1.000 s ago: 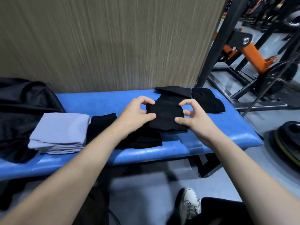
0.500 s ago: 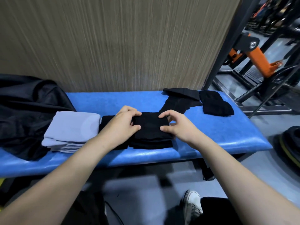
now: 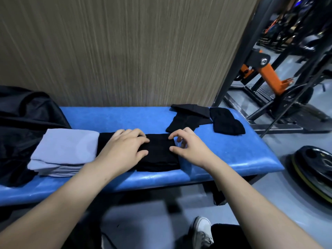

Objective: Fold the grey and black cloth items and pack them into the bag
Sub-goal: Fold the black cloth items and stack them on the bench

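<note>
The folded black cloth (image 3: 158, 151) lies on the blue bench (image 3: 233, 155), near its front edge, atop a stack of black pieces; the left hand (image 3: 125, 148) rests flat on the cloth's left part, fingers nearly straight and pressing down; the right hand (image 3: 188, 148) hovers at the cloth's right edge, fingers loosely curled with the tips at the fabric's border, gripping nothing that can be seen. Just left of the black stack, touching it, sits the folded grey stack (image 3: 64, 151), its front edge close to the bench lip; further left the black bag (image 3: 23, 123) slumps over the bench's end. Two unfolded black pieces (image 3: 188, 117) and (image 3: 226, 123) lie near the bench's far right corner, side by side; bare blue padding stays open between them and the right hand, and behind the hands toward the wood-grain wall (image 3: 125, 51).
</note>
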Available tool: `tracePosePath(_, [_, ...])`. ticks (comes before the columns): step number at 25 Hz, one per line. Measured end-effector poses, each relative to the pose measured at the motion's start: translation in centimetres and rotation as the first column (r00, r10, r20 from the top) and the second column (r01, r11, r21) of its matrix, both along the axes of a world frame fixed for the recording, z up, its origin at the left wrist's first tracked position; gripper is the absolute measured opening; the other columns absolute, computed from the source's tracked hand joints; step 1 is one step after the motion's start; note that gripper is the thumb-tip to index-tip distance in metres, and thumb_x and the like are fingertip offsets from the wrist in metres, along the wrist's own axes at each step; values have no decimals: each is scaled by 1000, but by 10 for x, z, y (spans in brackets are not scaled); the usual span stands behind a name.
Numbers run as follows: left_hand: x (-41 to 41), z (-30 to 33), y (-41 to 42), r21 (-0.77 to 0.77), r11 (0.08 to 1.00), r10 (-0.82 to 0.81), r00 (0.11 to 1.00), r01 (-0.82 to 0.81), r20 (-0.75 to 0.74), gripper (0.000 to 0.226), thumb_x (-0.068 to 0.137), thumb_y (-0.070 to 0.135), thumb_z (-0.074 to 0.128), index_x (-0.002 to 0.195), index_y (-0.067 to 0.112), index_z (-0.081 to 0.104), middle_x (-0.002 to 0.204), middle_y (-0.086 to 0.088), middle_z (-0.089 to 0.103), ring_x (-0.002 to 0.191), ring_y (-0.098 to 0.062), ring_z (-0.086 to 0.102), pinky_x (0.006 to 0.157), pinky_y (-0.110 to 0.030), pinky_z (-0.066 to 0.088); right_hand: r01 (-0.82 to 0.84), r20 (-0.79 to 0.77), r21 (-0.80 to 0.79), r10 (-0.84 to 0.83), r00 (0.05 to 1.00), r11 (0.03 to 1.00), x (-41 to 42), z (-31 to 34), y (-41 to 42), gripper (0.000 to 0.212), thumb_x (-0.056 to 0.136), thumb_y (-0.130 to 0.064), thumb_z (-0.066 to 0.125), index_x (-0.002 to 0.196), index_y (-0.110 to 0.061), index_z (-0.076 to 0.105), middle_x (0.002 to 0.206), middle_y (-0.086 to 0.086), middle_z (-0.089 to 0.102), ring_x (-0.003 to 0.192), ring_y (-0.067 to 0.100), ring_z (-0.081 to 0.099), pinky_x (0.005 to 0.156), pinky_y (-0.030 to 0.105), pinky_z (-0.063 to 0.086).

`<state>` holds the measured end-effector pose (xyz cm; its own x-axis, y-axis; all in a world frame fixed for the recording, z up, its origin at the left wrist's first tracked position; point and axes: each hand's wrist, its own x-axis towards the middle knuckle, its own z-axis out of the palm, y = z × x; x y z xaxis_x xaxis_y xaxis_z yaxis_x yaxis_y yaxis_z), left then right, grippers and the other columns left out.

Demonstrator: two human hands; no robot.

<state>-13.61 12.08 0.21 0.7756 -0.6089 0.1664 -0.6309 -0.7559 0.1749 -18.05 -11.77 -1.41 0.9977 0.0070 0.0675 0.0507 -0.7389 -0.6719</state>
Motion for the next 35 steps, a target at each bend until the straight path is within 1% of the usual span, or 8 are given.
tracePosePath(3, [3, 3, -1, 65, 998, 1, 999, 2, -49, 43, 98, 46, 51, 139, 36, 50, 134, 21, 43, 123, -7, 44, 110, -23, 18, -45, -84, -75, 39, 996, 996, -2, -7, -5, 31, 85, -28, 76, 113, -27, 63, 103, -3, 48, 78, 7, 49, 85, 23, 47])
tracePosePath(6, [5, 8, -6, 80, 997, 22, 999, -19, -40, 38, 96, 47, 52, 134, 38, 53, 129, 20, 48, 120, -7, 47, 106, -25, 23, -40, -59, 41, 42, 997, 998, -3, -11, -13, 25, 86, -27, 75, 108, -29, 64, 100, 0, 56, 77, 9, 52, 80, 19, 48])
tracePosePath(10, [5, 15, -28, -85, 993, 95, 992, -88, 88, 24, 96, 40, 53, 117, 36, 64, 113, 15, 61, 110, -13, 51, 101, -30, 27, 261, 64, 220, -281, 958, 940, -1, -7, -60, 9, 89, -19, 70, 96, -23, 65, 88, 4, 64, 68, 11, 55, 63, 14, 43])
tracePosePath(14, [-2, 14, -70, -235, 972, 45, 991, -14, 129, 15, 95, 31, 56, 104, 33, 68, 97, 15, 61, 98, -13, 51, 98, -29, 29, 649, 228, 140, -662, 714, 748, -8, -19, -142, 22, 86, -19, 70, 106, -20, 62, 105, 4, 58, 98, 19, 56, 91, 37, 48])
tracePosePath(17, [-6, 5, -104, -250, 967, -18, 989, 54, 146, 14, 93, 30, 58, 101, 33, 68, 94, 15, 61, 94, -13, 53, 94, -26, 29, 769, 149, 92, -772, 617, 632, -20, -27, -169, 37, 87, -25, 69, 121, -19, 55, 126, 4, 54, 125, 26, 44, 105, 44, 37])
tracePosePath(29, [-11, -28, -173, -142, 982, -111, 991, 121, 79, 32, 93, 42, 50, 122, 32, 59, 113, 12, 57, 107, -14, 50, 100, -28, 26, 658, 149, -35, -647, 748, 752, -14, -36, -174, 30, 90, -24, 66, 119, -22, 66, 125, -2, 53, 125, 22, 41, 105, 32, 30])
tracePosePath(32, [-12, -28, -182, -178, 978, -106, 994, 112, 41, 42, 94, 41, 51, 134, 30, 48, 117, 10, 56, 107, -15, 51, 101, -29, 29, 550, 225, -88, -521, 823, 830, -20, -36, -164, 27, 88, -16, 67, 114, -21, 70, 113, -9, 52, 118, 18, 45, 100, 25, 28])
tracePosePath(35, [-13, -25, -201, -336, 940, -107, 983, 52, -147, 51, 95, 36, 52, 143, 28, 37, 120, 7, 56, 108, -17, 55, 101, -35, 38, 386, 347, -181, -309, 886, 904, -31, -34, -152, 29, 85, -11, 67, 111, -21, 72, 110, -9, 56, 107, 16, 52, 100, 36, 39])
